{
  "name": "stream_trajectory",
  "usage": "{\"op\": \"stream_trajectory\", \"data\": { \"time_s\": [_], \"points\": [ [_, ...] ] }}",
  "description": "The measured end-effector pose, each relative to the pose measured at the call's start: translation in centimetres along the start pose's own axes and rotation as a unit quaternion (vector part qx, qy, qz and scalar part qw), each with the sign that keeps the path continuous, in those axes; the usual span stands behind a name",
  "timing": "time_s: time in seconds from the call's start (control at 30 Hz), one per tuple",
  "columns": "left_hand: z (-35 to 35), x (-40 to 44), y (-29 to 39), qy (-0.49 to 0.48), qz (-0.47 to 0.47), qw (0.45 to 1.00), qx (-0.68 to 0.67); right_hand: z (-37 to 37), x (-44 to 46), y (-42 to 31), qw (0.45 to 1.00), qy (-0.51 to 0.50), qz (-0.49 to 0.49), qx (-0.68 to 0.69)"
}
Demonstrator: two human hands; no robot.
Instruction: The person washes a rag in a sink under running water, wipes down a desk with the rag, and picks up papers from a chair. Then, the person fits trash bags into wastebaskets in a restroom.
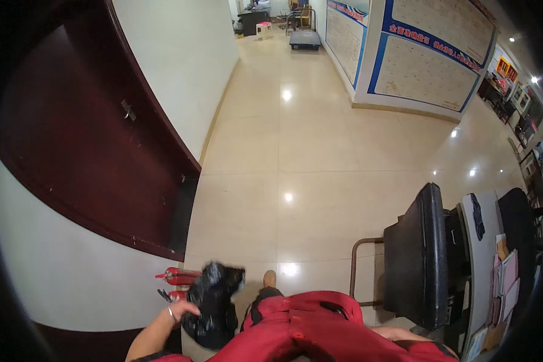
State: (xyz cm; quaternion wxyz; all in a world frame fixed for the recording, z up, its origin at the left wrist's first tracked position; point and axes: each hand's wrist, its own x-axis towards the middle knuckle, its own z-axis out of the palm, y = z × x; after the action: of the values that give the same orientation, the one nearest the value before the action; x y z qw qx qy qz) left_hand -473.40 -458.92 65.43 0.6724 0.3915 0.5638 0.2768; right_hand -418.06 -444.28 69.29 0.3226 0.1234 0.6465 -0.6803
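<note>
Floor [247, 145] gleams, left hand [186, 310] gripping black bag [213, 309]

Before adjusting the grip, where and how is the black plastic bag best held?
Likely by its left edge, from the left, where the left hand grips the black plastic bag: its crinkled film should bunch easily, and no handles show.

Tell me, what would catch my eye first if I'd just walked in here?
Probably the red jacket at the bottom centre, with a shiny black bag just left of it, held by the fingers of the left hand. Next might come the dark red door along the left side, and the blue-bordered posters on the wall at upper right.
</note>
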Motion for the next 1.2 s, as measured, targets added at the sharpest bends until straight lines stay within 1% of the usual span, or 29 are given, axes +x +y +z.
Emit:
{"op": "stream_trajectory", "data": {
  "time_s": [0.03,0.1,0.13,0.17,0.2,0.27,0.3,0.33,0.4,0.43,0.5,0.53,0.6,0.63,0.7,0.8,0.83,0.87,0.93,0.97,1.0,1.03,1.07,1.13,1.2],
  "points": [
    [-0.1,2.3,5.9,0.108,-0.128,0.977,-0.131,-1.3,0.9,-1.3,1.000,0.004,0.003,-0.004],
    [-5.6,7.1,6.9,0.135,-0.144,0.947,-0.254,-4.0,2.4,-3.7,1.000,0.016,0.014,-0.017],
    [-7.9,10.0,7.7,0.135,-0.135,0.940,-0.282,-5.3,3.0,-4.6,0.999,0.033,0.025,-0.028],
    [-9.2,12.8,9.1,0.123,-0.117,0.944,-0.283,-7.1,3.5,-5.5,0.997,0.059,0.036,-0.038],
    [-10.1,15.7,10.4,0.099,-0.100,0.952,-0.271,-8.7,3.9,-6.0,0.992,0.102,0.053,-0.048],
    [-10.6,21.5,13.3,0.042,-0.077,0.966,-0.242,-12.9,4.6,-6.2,0.968,0.249,0.038,-0.011],
    [-10.0,24.4,14.7,0.008,-0.070,0.972,-0.225,-15.0,4.6,-8.5,0.926,0.368,0.074,-0.042],
    [-9.2,27.3,16.0,-0.025,-0.066,0.975,-0.209,-17.4,5.0,-11.2,0.867,0.482,0.108,-0.072],
    [-6.9,32.3,18.3,-0.095,-0.069,0.977,-0.179,-21.7,6.2,-13.2,0.772,0.633,-0.010,-0.059],
    [-5.8,34.6,19.2,-0.128,-0.075,0.975,-0.165,-24.0,6.7,-13.9,0.767,0.639,-0.009,-0.056],
    [-3.7,38.8,20.6,-0.191,-0.088,0.967,-0.141,-29.0,7.1,-14.0,0.721,0.680,-0.130,0.032],
    [-2.8,40.8,21.3,-0.215,-0.098,0.963,-0.129,-31.6,6.9,-13.3,0.770,0.615,-0.169,0.006],
    [-1.6,44.6,22.5,-0.254,-0.111,0.954,-0.111,-35.1,6.2,-13.2,0.829,0.509,-0.214,0.086],
    [-1.1,46.6,23.1,-0.269,-0.120,0.950,-0.104,-36.7,5.8,-13.0,0.828,0.511,-0.215,0.085],
    [-0.5,50.7,24.6,-0.291,-0.128,0.944,-0.090,-40.2,4.6,-12.2,0.793,0.544,-0.225,0.157],
    [0.1,56.1,27.9,-0.307,-0.144,0.937,-0.085,-46.7,1.6,-8.9,0.797,0.540,-0.211,0.169],
    [0.2,57.6,28.9,-0.301,-0.149,0.938,-0.091,-48.5,0.6,-8.4,0.785,0.539,-0.235,0.197],
    [0.1,59.2,30.2,-0.303,-0.154,0.936,-0.095,-50.5,-0.3,-7.8,0.787,0.535,-0.235,0.199],
    [0.0,62.2,32.4,-0.294,-0.160,0.937,-0.103,-55.0,-1.8,-6.6,0.775,0.543,-0.276,0.166],
    [-0.1,63.6,33.5,-0.289,-0.163,0.937,-0.114,-57.1,-2.6,-6.1,0.777,0.540,-0.277,0.168],
    [-0.2,64.8,34.4,-0.283,-0.164,0.937,-0.122,-59.2,-3.5,-5.7,0.783,0.545,-0.244,0.174],
    [0.2,65.5,34.7,-0.276,-0.166,0.937,-0.133,-59.8,-4.3,-5.1,0.789,0.548,-0.211,0.179],
    [0.3,66.7,35.4,-0.265,-0.165,0.938,-0.147,-61.4,-5.2,-5.0,0.792,0.544,-0.211,0.179],
    [0.4,69.2,36.9,-0.252,-0.164,0.939,-0.169,-64.6,-6.8,-4.7,0.785,0.538,-0.202,0.233],
    [0.6,73.4,39.1,-0.247,-0.162,0.936,-0.191,-69.1,-8.6,-3.2,0.788,0.543,-0.194,0.214]
  ]
}}
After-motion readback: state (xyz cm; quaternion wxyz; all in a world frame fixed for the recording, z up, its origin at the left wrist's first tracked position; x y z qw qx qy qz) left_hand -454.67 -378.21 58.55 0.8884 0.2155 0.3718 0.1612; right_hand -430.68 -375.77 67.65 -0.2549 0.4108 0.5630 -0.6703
